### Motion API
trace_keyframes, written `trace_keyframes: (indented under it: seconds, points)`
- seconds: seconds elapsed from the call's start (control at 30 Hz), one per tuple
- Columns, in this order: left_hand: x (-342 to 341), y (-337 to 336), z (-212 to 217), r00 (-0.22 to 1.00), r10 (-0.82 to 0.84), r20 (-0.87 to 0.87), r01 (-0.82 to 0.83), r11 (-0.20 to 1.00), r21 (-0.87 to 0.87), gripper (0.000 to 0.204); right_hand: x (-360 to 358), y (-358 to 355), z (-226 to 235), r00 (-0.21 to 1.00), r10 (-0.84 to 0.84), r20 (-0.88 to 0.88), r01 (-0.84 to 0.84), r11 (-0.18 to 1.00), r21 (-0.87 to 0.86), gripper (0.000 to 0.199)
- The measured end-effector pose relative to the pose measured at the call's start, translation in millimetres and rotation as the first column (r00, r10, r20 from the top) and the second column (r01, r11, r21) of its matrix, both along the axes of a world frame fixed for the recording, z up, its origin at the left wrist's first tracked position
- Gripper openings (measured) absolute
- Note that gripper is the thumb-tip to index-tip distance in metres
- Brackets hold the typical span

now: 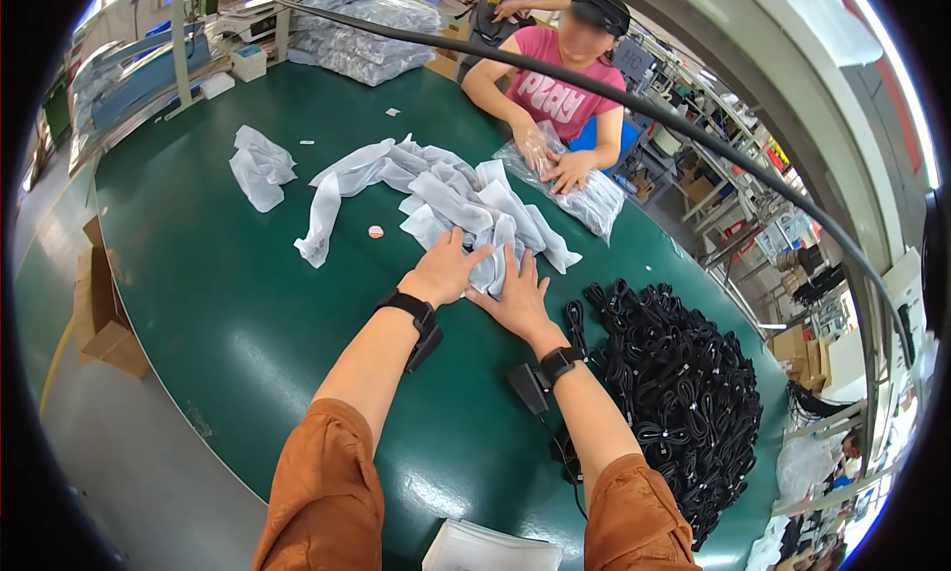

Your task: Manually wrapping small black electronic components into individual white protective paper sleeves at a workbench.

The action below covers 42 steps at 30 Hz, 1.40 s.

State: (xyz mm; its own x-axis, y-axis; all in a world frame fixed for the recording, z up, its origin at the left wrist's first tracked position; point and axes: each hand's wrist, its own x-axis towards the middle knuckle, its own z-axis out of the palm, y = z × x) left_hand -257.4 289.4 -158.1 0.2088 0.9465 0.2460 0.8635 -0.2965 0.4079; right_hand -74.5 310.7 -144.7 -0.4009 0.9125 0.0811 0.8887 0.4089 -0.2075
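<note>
Pouches of pale grey-white film (446, 200) are heaped on the green bench (228, 304), directly ahead of both hands, the near edge of the heap lying under the fingertips. The left hand (443, 271) is laid flat on that edge, fingers (458, 242) spread and extended, nothing enclosed. The right hand (517, 296) is pressed palm-down just beside it, fingers (513, 264) likewise splayed over a pouch; no grip is formed by either hand. Both hands are touching the heap, so neither is clearly nearer (the left reaches slightly deeper into it).

The heap's long axis is seen to run from the person's left-front toward the right, roughly across the line of the forearms. One long strip (327, 200) trails off the heap's left end, well clear of the left hand.

A black wrist strap is worn on each forearm. A pile of black coiled cables (674, 373) lies to the right of the right hand, near but apart. A smaller crumpled white bag (260, 167) sits well apart, to the far left. Across the bench a co-worker's hands (555, 165) are resting on a clear bag (584, 197).
</note>
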Motion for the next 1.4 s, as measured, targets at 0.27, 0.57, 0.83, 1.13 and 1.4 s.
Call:
trace_keyframes:
  seconds: [0.27,0.57,0.83,1.13,1.4]
  points:
    - [33.6,-38.9,12.4,0.999,-0.032,-0.028,0.030,0.998,-0.058,0.083,117.8,-133.1,63.6,0.971,-0.140,0.194,0.127,0.989,0.079,0.082]
    - [121.7,-182.3,94.7,0.999,-0.043,-0.024,0.038,0.984,-0.172,0.074,248.8,-281.4,65.9,0.976,0.088,0.200,-0.102,0.993,0.063,0.061]
    - [236.8,-344.2,153.9,0.932,-0.360,0.038,0.355,0.929,0.103,0.044,362.1,-355.3,56.1,0.958,0.243,0.155,-0.273,0.938,0.215,0.054]
    - [381.9,-514.5,97.4,0.822,-0.479,0.307,0.478,0.874,0.086,0.025,450.4,-419.7,40.9,0.970,0.101,-0.220,-0.044,0.968,0.248,0.029]
    - [423.4,-552.1,67.2,0.828,-0.503,0.250,0.497,0.863,0.091,0.023,476.4,-490.1,78.2,0.718,-0.108,-0.688,0.151,0.989,0.002,0.016]
